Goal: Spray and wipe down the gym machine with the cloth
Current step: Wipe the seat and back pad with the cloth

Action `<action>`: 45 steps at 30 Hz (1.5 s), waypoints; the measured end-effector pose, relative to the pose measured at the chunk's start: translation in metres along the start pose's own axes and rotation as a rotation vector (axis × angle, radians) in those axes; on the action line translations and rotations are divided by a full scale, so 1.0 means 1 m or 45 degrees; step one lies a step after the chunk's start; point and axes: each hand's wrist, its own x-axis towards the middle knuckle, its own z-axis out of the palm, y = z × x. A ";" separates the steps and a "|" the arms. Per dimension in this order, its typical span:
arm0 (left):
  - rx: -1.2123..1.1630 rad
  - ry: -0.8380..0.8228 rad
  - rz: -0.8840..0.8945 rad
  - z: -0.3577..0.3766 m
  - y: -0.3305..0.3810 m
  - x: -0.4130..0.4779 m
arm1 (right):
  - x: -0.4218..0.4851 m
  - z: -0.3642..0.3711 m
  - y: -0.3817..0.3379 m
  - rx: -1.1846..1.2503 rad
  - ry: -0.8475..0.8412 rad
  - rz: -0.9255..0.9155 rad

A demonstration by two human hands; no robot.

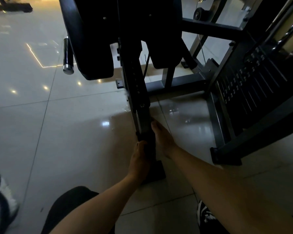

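head view, dim light.

landmark: the dark upright steel post (141,105) of the black and grey gym machine (184,81), with a numbered scale running down its face and a flat black foot plate (156,172) at its base on the glossy pale tiled floor (57,132).

left hand (139,160): on the near-left side of the post, low, just above the foot plate. its fingers curl round a dark bunched cloth (148,142) held against the post. the cloth is hard to separate from the post in this light.

right hand (162,137): on the right side of the post, slightly higher than the left hand. the thumb lies along the post edge and the fingers pass behind the post, out of sight, so i cannot tell how far it is closed or whether it grips anything.

above the post: two black padded cushions (95,48).
left of the post, beside the cushions: a black cylindrical handle with a chrome end cap (68,55).
right of the post: the black plate weight stack (252,85) in its grey frame.

below the post, near the bottom edge: a black-clad knee (69,205) and a black and white shoe (205,215).
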 end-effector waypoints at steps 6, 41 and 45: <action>-0.247 0.224 -0.027 -0.006 0.022 0.025 | 0.002 -0.005 0.010 0.077 -0.021 -0.019; -0.206 -0.140 -0.956 0.035 -0.046 0.004 | -0.012 -0.005 0.023 -0.332 0.257 0.351; -0.222 -0.199 -0.835 -0.036 0.063 0.013 | -0.035 -0.020 -0.059 -0.444 0.227 0.346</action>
